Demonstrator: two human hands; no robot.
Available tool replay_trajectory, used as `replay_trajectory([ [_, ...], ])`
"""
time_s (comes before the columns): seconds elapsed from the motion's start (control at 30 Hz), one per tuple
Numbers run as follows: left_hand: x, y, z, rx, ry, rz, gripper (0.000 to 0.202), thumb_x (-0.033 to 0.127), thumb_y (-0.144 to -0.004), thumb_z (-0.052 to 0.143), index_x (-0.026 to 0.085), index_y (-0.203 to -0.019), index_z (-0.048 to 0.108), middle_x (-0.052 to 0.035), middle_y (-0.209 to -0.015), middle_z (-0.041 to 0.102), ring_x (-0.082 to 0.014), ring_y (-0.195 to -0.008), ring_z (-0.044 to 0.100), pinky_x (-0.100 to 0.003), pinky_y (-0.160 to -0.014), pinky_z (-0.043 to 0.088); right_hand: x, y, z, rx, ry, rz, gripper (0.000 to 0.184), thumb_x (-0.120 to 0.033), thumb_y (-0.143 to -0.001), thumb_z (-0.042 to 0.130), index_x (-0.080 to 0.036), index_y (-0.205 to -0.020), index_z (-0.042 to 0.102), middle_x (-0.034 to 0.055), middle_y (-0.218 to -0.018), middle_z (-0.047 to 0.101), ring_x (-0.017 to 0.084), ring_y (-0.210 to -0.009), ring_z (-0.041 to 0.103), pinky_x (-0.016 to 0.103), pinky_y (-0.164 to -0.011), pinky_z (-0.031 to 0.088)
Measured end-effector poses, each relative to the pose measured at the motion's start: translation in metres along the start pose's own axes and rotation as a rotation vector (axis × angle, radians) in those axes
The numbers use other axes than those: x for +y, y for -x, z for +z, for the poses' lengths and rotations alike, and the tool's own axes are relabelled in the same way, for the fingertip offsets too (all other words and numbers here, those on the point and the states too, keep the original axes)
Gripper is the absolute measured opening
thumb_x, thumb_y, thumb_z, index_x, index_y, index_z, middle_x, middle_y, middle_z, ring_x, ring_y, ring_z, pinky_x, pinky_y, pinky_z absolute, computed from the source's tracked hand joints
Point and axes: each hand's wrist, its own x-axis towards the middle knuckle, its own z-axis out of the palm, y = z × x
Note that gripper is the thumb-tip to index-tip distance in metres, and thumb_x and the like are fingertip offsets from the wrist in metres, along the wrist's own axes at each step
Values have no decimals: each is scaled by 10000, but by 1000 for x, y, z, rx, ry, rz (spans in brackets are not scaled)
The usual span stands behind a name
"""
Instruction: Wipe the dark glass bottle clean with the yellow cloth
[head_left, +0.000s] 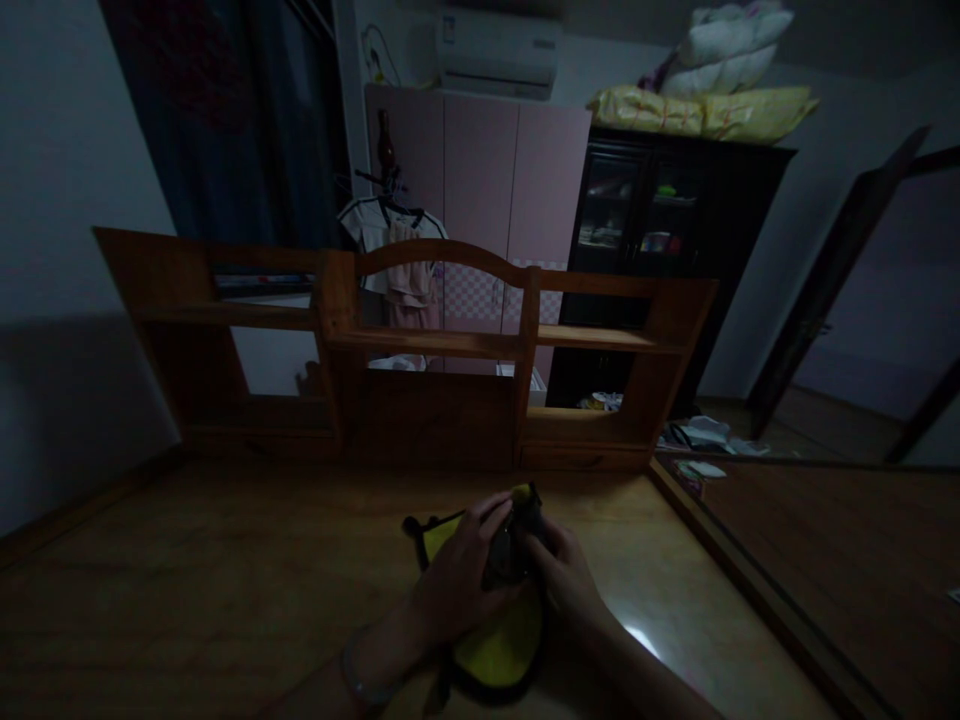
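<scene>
A yellow cloth item with black trim (499, 650) lies on the wooden desk (225, 590) right in front of me. Both of my hands rest on its upper end. My left hand (457, 575) curls over it from the left, fingers bent round a dark bunched part (510, 550). My right hand (566, 575) grips the same dark part from the right. A bracelet circles my left wrist. The room is dim, so the item's exact kind is hard to make out.
A wooden hutch with shelves (420, 340) stands along the desk's back edge. Behind it are a pink wardrobe (487, 180), hanging clothes (405, 270), a dark glass cabinet (660, 220) with bedding on top, and an open door (832, 290) at right.
</scene>
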Motion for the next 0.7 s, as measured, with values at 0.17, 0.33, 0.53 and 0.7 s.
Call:
replay_trajectory([
  [0.17, -1, 1, -2, 48, -18, 34, 872, 234, -782, 712, 205, -1475, 185, -164, -1454, 340, -305, -1357, 369, -505, -1090, 412, -20, 5, 6, -67, -144, 89, 413, -199, -733, 696, -220, -1145, 671, 27, -1053, 715, 246, -1021, 627, 355, -908, 492],
  [0.33, -3, 3, 2, 13, -108, 124, 877, 160, -750, 685, 184, -1478, 197, -174, -1482, 290, -325, -1386, 317, -517, -1098, 393, -15, 4, 2, -98, -125, 98, 540, -111, -667, 662, -225, -1195, 633, 14, -1079, 701, 233, -1010, 622, 349, -891, 504],
  [0.53, -1, 3, 2, -41, -209, 211, 804, 98, -774, 583, 147, -1483, 207, -184, -1508, 251, -324, -1420, 257, -515, -1100, 386, 1, -1, 1, -106, -111, 11, 516, -143, -697, 705, -240, -1196, 623, 35, -1154, 687, 260, -1109, 604, 406, -978, 474],
  [0.7, -2, 3, 3, -50, -201, 216, 792, 71, -758, 561, 143, -1474, 232, -183, -1512, 247, -322, -1424, 252, -518, -1107, 378, 3, -1, 1, -104, -69, -49, 452, -229, -794, 689, -238, -1236, 598, 63, -1225, 657, 268, -1155, 585, 424, -1004, 457],
])
